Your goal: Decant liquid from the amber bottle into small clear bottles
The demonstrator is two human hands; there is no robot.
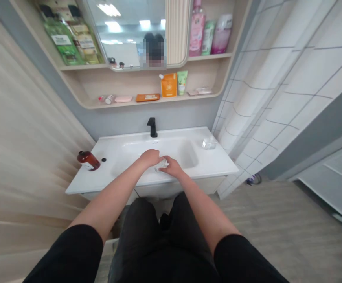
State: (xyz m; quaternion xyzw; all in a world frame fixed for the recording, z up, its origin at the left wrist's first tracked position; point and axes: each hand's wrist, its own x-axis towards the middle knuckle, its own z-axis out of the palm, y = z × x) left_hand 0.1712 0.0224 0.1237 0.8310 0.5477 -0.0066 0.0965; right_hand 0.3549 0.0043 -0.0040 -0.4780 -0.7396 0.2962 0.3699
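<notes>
Over the front part of the white sink basin, my two hands meet around a small clear container, which looks like glass or plastic. My right hand is closed on its right side, with the fingers curled around it. Close against its upper left is my left hand, closed, with its fingertips turned inward and mostly hidden; what they hold cannot be made out. A black faucet stands behind the hands. On the counter's right lies a similar clear container.
At the counter's left end is a brown bottle, tilted in view, beside a small black round piece. Above hangs a mirror cabinet with bottles, an orange pouch, a green tube and a pink soap bar. A curtain borders the left.
</notes>
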